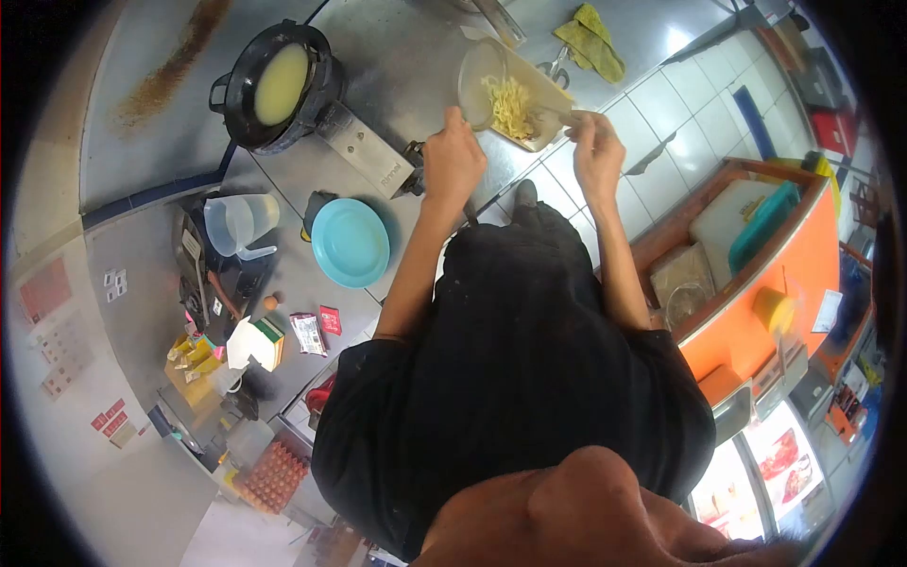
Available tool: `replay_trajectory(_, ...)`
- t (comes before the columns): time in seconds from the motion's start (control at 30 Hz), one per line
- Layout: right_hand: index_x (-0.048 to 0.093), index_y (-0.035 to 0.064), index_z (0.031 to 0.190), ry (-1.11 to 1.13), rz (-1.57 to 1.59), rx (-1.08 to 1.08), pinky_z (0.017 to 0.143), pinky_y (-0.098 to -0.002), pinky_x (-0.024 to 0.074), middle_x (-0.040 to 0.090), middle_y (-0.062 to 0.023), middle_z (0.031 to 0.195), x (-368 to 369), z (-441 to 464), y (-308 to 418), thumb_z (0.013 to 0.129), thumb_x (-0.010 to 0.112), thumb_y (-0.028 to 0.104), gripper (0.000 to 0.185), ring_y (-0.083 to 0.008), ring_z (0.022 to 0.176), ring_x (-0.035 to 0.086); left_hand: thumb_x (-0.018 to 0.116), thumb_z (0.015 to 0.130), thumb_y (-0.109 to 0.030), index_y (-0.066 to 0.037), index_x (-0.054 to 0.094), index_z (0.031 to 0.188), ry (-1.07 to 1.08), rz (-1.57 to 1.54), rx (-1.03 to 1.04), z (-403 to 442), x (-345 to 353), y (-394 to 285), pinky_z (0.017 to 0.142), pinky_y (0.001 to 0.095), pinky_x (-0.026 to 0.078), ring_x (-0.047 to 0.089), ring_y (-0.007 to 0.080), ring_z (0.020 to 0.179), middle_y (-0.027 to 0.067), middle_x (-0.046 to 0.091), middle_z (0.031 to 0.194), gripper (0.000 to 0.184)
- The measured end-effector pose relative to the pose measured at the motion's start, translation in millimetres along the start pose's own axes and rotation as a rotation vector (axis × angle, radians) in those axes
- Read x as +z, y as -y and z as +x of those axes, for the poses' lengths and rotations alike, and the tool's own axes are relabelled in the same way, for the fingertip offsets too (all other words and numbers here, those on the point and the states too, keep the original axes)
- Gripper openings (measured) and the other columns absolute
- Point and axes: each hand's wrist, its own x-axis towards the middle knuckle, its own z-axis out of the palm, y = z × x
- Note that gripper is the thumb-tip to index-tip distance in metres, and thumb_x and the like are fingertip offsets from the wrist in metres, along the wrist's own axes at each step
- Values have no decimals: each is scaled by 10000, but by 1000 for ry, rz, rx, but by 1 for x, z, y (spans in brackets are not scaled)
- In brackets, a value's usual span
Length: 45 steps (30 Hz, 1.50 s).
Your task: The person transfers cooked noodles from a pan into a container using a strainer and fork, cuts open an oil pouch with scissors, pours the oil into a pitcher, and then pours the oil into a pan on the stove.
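At the counter's front edge, my left hand (455,156) is closed on the near rim of a round, see-through bowl or lid (477,83). Beside it lies a pale, shallow container (548,92) with yellow noodle-like strips (510,106) and some brownish bits. My right hand (596,151) has its thumb and fingers pinched together at the container's right corner. Whether it grips the rim or a thin utensil I cannot make out.
Left of my hands, a black wok (243,104) with pale yellow liquid (282,85) sits on a gas stove (368,151). Nearby are a light-blue plate (350,243), a clear jug (231,225) and several packets. A yellow-green cloth (591,44) lies at the right.
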Motion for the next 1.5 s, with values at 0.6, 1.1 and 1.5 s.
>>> replay_trajectory(0.6,675,-30,1070,-53,31,31,730,-333,544,741,-141,891,12,-4,-38,1021,492,161,269,-181,797,696,553,869,-6,5,485,996,52,13,37,11,-9,10,632,559,505,642,489,690,279,637,703,145)
replay_trajectory(1.1,667,-45,1054,4,-229,-59,696,-362,553,733,-218,886,23,10,-30,1027,522,172,262,-266,780,737,561,856,-2,18,497,1014,139,39,39,22,19,22,639,556,513,655,483,695,270,642,696,172)
replay_trajectory(1.5,666,-18,970,110,-421,-113,661,-476,536,679,-272,872,10,5,8,942,582,130,173,-433,765,680,555,905,-24,-16,499,961,-23,132,167,26,9,21,596,553,482,635,475,663,264,607,656,80)
